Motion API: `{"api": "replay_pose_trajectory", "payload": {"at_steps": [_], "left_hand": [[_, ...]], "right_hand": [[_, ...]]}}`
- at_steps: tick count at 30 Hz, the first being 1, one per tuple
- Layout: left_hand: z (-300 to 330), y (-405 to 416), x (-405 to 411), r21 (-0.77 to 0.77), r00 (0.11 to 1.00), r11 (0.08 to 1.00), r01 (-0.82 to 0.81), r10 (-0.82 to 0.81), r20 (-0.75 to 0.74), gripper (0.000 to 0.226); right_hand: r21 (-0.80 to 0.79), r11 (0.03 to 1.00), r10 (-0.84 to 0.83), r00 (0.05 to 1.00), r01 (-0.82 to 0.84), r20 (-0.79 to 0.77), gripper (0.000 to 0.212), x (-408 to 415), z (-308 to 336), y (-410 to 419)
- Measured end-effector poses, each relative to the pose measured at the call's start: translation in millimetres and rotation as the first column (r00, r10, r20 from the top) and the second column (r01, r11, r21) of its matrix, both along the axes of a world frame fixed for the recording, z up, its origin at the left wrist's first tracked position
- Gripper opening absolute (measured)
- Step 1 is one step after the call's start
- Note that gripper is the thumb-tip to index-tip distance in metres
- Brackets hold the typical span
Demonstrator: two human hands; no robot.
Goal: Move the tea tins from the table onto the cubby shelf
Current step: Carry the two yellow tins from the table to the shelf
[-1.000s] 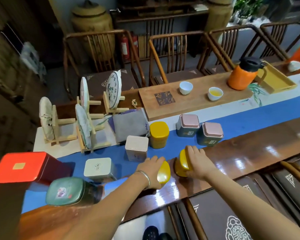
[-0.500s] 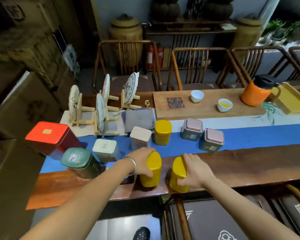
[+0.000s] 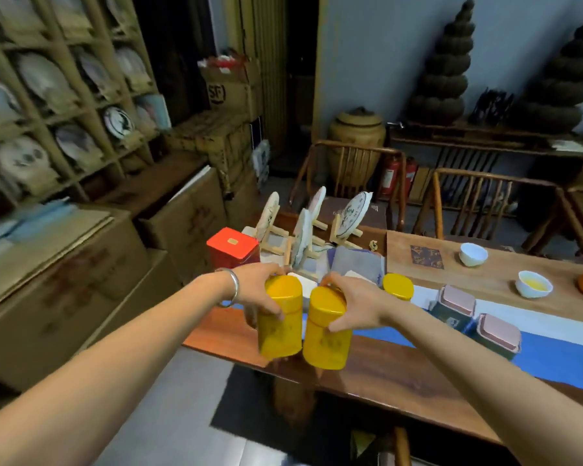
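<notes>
Two yellow tea tins are up in the air, side by side and upright, just above the near edge of the table (image 3: 401,375) by its left end. The left hand (image 3: 258,290) wraps its fingers around the top of the left yellow tin (image 3: 278,327). The right hand (image 3: 354,306) wraps its fingers around the top of the right yellow tin (image 3: 327,334). A silver bracelet (image 3: 233,285) sits on the left wrist. The two tins are very close to each other. Behind the hands, a third yellow tin (image 3: 398,286) stands on the blue cloth (image 3: 552,358) that runs along the table. To its right stand two dark tins with pink lids (image 3: 478,314). A red box (image 3: 233,250) sits at the far left corner of the table. Round tea cakes on little wooden stands (image 3: 313,227) are along the far edge. Two small white cups (image 3: 502,269) rest on a wooden board farther right. Far off on the left, the cubby shelf (image 3: 48,105) stands by the wall, with round cakes in its holes.
</notes>
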State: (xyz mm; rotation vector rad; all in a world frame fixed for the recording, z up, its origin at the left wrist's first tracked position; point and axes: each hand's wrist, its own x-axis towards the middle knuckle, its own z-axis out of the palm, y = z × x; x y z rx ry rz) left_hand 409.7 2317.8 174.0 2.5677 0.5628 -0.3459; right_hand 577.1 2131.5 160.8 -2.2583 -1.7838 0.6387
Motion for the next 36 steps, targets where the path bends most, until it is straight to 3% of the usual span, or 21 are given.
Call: {"api": "replay_pose_trajectory", "payload": {"at_steps": [6,11,17,22,28,36], "left_hand": [[49,57,-174,0.109,0.964,0.959,-0.260,0.251,0.091,0.080],[75,90,-354,0.109,0.876,0.870,-0.480,0.469,0.112,0.084],[105,106,-587,0.170,0.686,0.667,-0.725,0.721,0.096,0.102],[137,83,-747,0.175,0.465,0.438,-0.881,0.869,0.166,0.100],[162,59,-867,0.121,0.194,0.164,-0.979,0.930,0.311,0.083],[230,96,-958,0.144,0.066,0.007,-0.990,0.910,0.408,0.080]], "right_hand": [[0.073,0.966,0.241,0.968,-0.247,0.075,0.073,-122,44,107],[0.171,0.894,0.404,0.910,-0.415,0.095,0.072,-283,74,197],[0.210,0.717,0.664,0.743,-0.664,0.083,0.086,-497,109,288],[0.236,0.587,0.793,0.608,-0.774,0.021,0.090,-652,139,334],[0.298,0.430,0.898,0.438,-0.853,-0.041,0.086,-779,179,375],[0.361,0.217,0.954,0.275,-0.907,0.118,0.085,-884,241,458]]}}
